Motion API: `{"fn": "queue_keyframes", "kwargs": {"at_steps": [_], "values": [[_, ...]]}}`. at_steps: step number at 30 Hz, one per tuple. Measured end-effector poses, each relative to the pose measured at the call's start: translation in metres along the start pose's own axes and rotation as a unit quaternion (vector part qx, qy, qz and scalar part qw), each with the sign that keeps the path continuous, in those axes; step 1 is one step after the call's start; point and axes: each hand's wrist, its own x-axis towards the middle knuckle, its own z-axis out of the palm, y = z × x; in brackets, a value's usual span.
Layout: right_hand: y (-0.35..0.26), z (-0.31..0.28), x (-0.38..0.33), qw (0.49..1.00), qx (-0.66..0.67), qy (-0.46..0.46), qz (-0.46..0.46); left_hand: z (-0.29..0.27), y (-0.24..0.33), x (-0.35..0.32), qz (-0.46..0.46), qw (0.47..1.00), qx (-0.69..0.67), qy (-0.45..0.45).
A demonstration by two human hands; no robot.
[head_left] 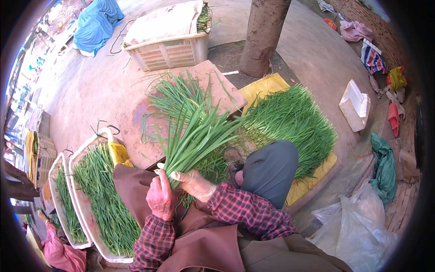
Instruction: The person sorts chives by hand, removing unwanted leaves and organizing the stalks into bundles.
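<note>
A thick bunch of garlic chives [197, 136] fans out over my lap, its pale cut ends toward me. My right hand [195, 183] is wrapped round the bunch near those ends, thumb pointing left. Close against it, my left hand [160, 195] is closed, with its fingertips pinching at the stalk ends; exactly which stalks they hold is hard to make out. Beyond the bunch, more loose chives [179, 96] lie on a flat reddish board [217, 84]. On my right, a broad layer of chives [290, 127] rests on yellow sheeting [263, 86].
Two white crates [78, 204] of greens stand on my left. A cloth-covered crate [170, 53] stands ahead, beside a tree trunk [265, 36]. To the right are a white foam box [355, 106], clear plastic bags [355, 231] and a green bag [383, 167]. Another person's pink sleeve [61, 251] shows at lower left.
</note>
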Motion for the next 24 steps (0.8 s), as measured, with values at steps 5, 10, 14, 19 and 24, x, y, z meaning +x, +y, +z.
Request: {"fn": "queue_keyframes", "kwargs": {"at_steps": [5, 10, 14, 19, 24], "values": [[-0.014, 0.005, 0.003, 0.997, 0.007, -0.025, -0.066, -0.001, 0.017, 0.011, -0.029, 0.993, -0.106, -0.037], [-0.033, 0.023, 0.008, 0.990, -0.063, 0.078, -0.102, 0.007, 0.025, 0.018, -0.097, 0.973, -0.203, -0.055], [-0.067, 0.036, 0.013, 0.976, -0.101, 0.112, -0.158, -0.005, 0.033, 0.049, -0.026, 0.955, -0.288, -0.065], [-0.153, 0.066, 0.001, 0.945, -0.115, 0.162, -0.259, -0.039, 0.044, 0.084, -0.015, 0.921, -0.386, -0.044], [-0.271, 0.055, -0.051, 0.920, -0.063, 0.183, -0.341, -0.042, 0.026, 0.081, -0.071, 0.906, -0.416, -0.036]]}}
